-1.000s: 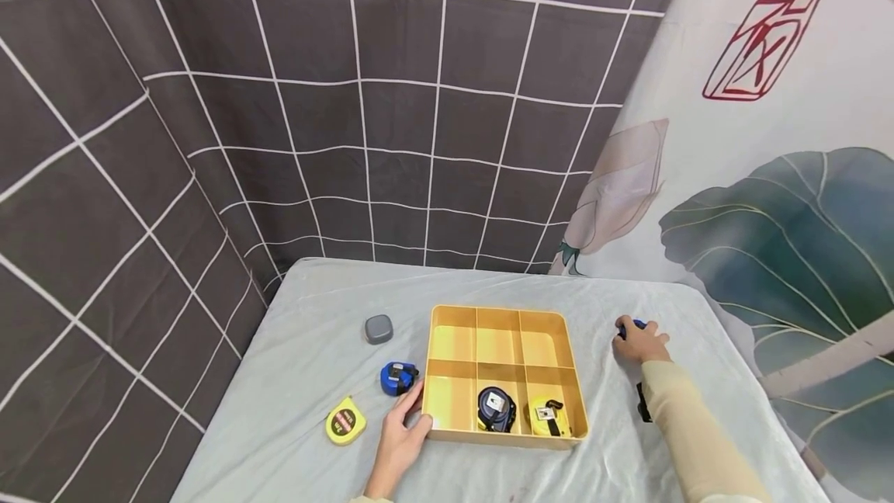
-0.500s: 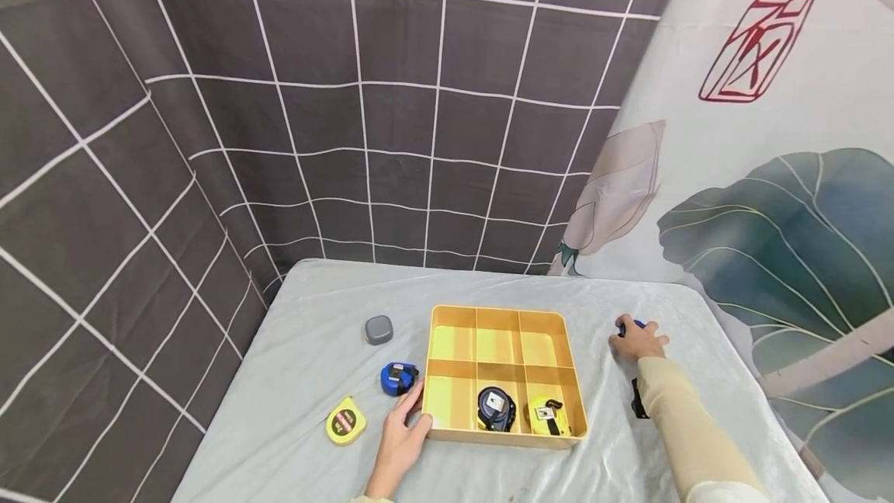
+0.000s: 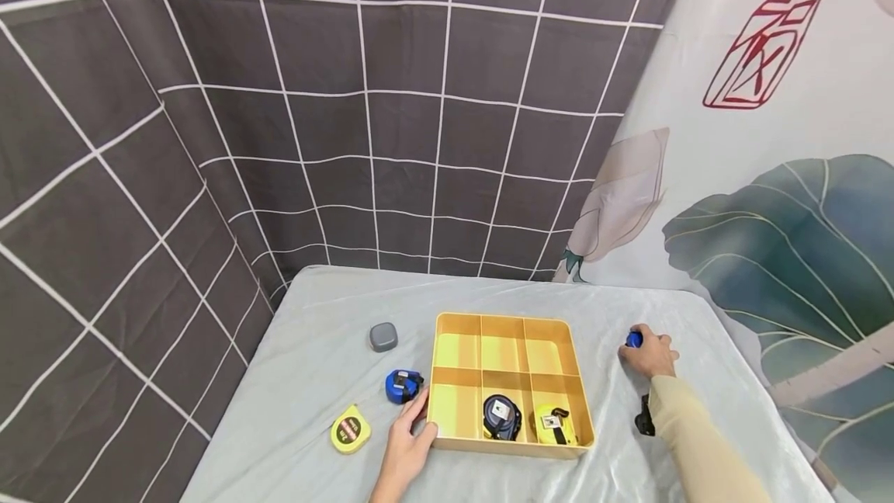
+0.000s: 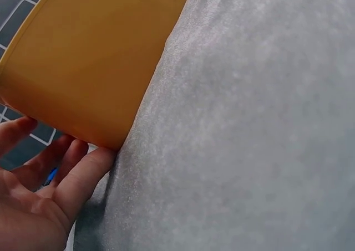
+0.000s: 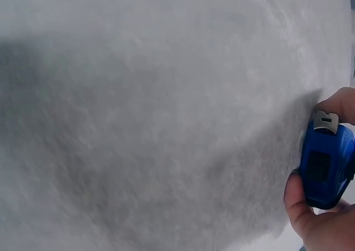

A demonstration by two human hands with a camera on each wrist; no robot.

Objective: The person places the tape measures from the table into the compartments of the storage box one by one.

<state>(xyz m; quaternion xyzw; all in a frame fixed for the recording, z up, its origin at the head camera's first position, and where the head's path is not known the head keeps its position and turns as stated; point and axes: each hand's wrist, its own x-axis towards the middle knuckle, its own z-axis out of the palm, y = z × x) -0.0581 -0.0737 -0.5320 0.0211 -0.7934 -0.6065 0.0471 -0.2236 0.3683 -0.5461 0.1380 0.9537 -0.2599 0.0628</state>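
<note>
Blue tape measure (image 5: pixel 324 157), pinched by right hand (image 3: pixel 652 354).
Left hand (image 3: pixel 408 442) rests spread against yellow compartment tray (image 3: pixel 512 449), likely steadying it.

The right fingers (image 5: pixel 340 104) now cover less of the blue tape measure (image 5: pixel 326 165).

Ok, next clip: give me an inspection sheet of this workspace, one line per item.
Surface: pale cloth, creased.
Job's things: yellow tray, six compartments; dark tape measure in the near middle one, boxed yellow tape measure near right; loose blue tape measure and loose yellow tape measure left of the tray.
Clutter: grey rounded item, kind unclear; black item beside the right sleeve.
Hands: left hand touches the tray's near left corner; right hand pinches another blue tape measure.
Cables: nothing seen.
Surroundings: dark grid-patterned curtain, plant-patterned backdrop.
</note>
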